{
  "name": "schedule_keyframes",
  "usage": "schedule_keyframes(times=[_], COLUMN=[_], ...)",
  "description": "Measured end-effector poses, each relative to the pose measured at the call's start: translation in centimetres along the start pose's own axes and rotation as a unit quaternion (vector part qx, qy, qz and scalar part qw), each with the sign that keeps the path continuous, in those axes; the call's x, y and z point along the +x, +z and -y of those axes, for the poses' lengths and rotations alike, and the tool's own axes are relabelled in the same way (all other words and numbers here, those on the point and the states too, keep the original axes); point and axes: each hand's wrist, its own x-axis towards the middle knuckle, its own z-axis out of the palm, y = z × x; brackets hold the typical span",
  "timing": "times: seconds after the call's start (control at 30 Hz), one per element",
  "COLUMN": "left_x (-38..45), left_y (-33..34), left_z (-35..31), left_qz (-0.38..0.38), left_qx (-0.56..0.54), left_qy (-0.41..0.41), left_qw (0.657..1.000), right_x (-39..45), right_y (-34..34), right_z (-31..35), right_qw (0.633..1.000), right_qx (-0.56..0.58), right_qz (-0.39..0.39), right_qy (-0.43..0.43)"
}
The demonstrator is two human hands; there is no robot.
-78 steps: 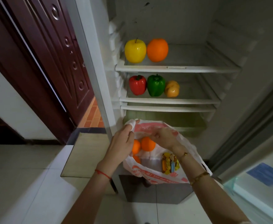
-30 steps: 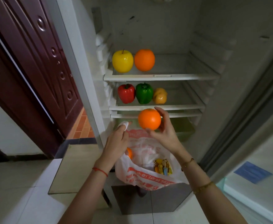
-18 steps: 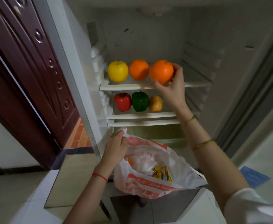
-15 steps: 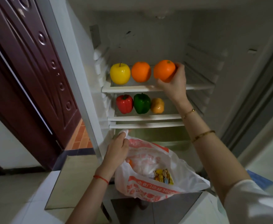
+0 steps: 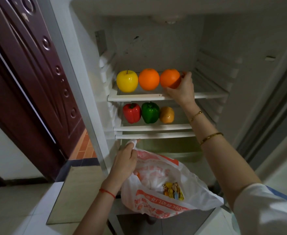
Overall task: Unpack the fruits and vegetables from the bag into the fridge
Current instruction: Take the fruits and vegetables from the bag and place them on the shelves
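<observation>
My right hand (image 5: 181, 89) is wrapped around an orange (image 5: 169, 78) on the upper fridge shelf (image 5: 139, 97), right of another orange (image 5: 148, 79) and a yellow apple (image 5: 127, 80). On the shelf below stand a red pepper (image 5: 132, 113), a green pepper (image 5: 150, 112) and a yellowish fruit (image 5: 167, 114). My left hand (image 5: 125, 161) grips the handle of a white and orange plastic bag (image 5: 164, 197) in front of the fridge's lower part. Inside the bag I see a small orange fruit (image 5: 138, 175) and a colourful packet (image 5: 173, 193).
A dark red wooden door (image 5: 29, 82) stands to the left of the fridge. The open fridge door's edge (image 5: 275, 99) runs along the right. A pale crisper drawer (image 5: 164, 148) sits under the lowest shelf. The floor is light tile.
My right hand lifted the orange out of the bag and carried it up onto the upper shelf, where it now sits beside the first orange. My left hand kept hold of the bag.
</observation>
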Motion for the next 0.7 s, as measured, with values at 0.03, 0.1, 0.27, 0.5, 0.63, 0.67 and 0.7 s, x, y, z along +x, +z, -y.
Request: schedule_keyframes(times=[0.03,0.1,0.27,0.5,0.63,0.67,0.7], left_x=[0.0,-0.1,-0.5,-2.1,-3.2,-3.6,-3.9], left_y=[0.0,0.0,-0.1,-0.6,-0.6,-0.6,-0.6], left_z=[0.1,0.2,1.0,1.5,1.9,2.1,2.2], left_qz=[-0.002,-0.007,-0.013,-0.018,-0.016,-0.016,-0.016], left_qx=[0.001,-0.002,-0.012,-0.015,-0.026,-0.027,-0.028], left_qy=[0.001,0.001,-0.017,-0.019,-0.016,-0.012,-0.008], left_qw=[1.000,1.000,1.000,1.000,0.999,0.999,0.999], right_x=[-0.1,-0.4,-3.7,-12.1,-17.1,-18.2,-19.1], right_y=[-0.1,-0.4,-1.1,0.6,3.5,4.4,5.2], right_z=[0.0,-0.1,-0.2,-2.4,-6.1,-7.2,-8.2], right_qw=[1.000,1.000,0.992,0.985,0.967,0.956,0.944], right_qx=[0.005,0.013,0.019,0.069,0.017,-0.007,-0.037], right_qz=[-0.001,-0.007,-0.109,-0.013,0.210,0.258,0.303], right_qy=[0.003,0.011,-0.067,-0.156,-0.144,-0.136,-0.126])
